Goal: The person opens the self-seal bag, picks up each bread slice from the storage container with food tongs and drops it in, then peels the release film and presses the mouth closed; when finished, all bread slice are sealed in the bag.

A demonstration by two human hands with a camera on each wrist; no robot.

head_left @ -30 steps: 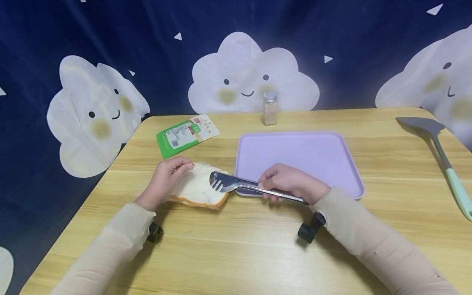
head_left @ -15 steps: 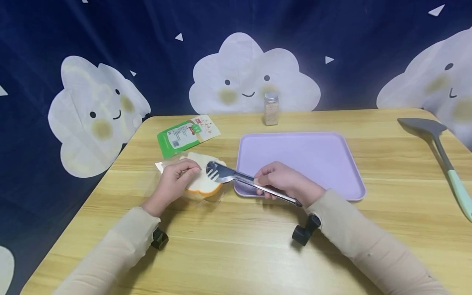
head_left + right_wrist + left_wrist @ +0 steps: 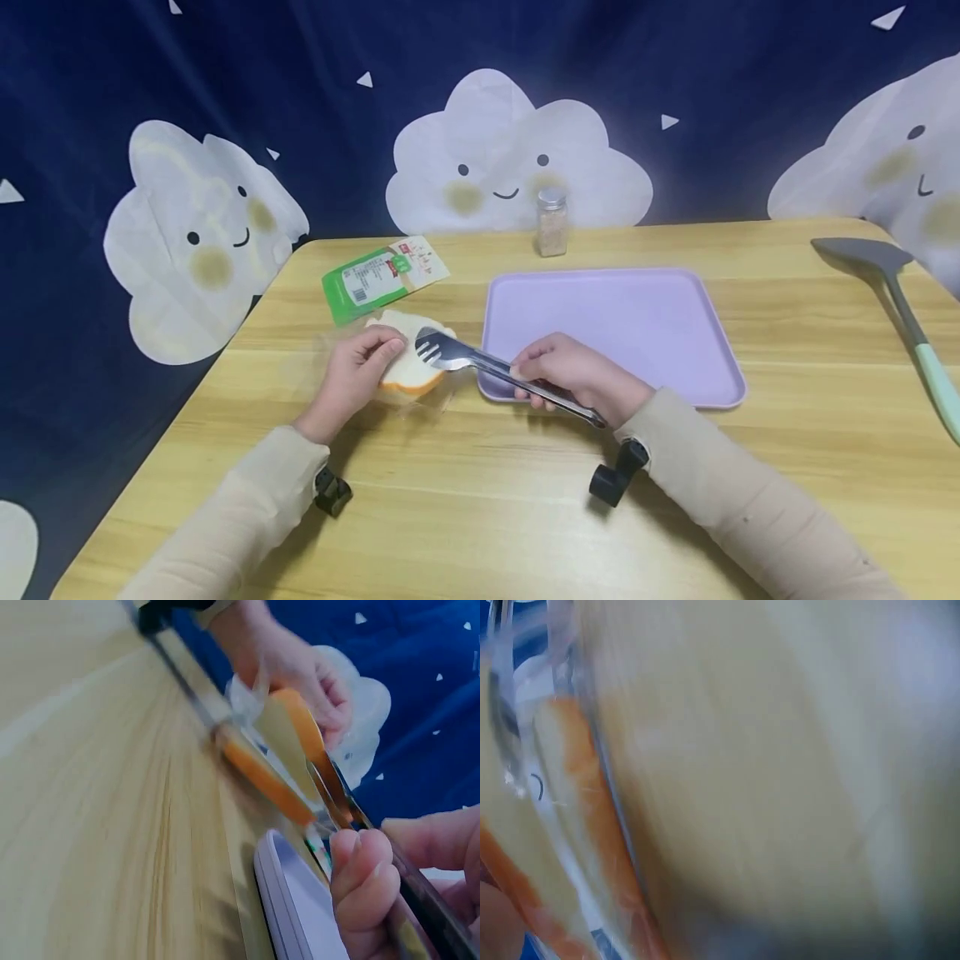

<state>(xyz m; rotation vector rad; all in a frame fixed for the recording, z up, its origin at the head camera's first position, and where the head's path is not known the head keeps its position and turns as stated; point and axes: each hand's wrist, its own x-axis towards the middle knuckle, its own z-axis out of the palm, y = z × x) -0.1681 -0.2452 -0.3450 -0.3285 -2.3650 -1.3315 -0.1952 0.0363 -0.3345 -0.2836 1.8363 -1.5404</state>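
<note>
My left hand point(image 3: 351, 375) pinches the left edge of a white bread slice point(image 3: 408, 368) with an orange crust. My right hand point(image 3: 566, 368) grips metal tongs point(image 3: 525, 383), whose slotted head lies over the slice's right side. In the right wrist view, the tong tips close around the edge of this upper slice point(image 3: 300, 724). A second slice point(image 3: 262, 780) sits below, with a gap between the two. Clear plastic wrap point(image 3: 244, 697) surrounds the bread and spreads below my left hand. The left wrist view shows the lower slice's crust point(image 3: 596, 802) through the plastic.
A lilac tray point(image 3: 607, 292) lies right of the bread, partly under my right hand. Behind the bread is a green-and-white packet point(image 3: 375, 279). A lidded glass jar point(image 3: 552, 225) stands at the back. A spatula point(image 3: 892, 287) with a mint handle lies at far right.
The bread has moved up and slightly left from its earlier place, and plastic now shows spread around it. Both hands shifted slightly; the tongs moved a little left with the right hand.
</note>
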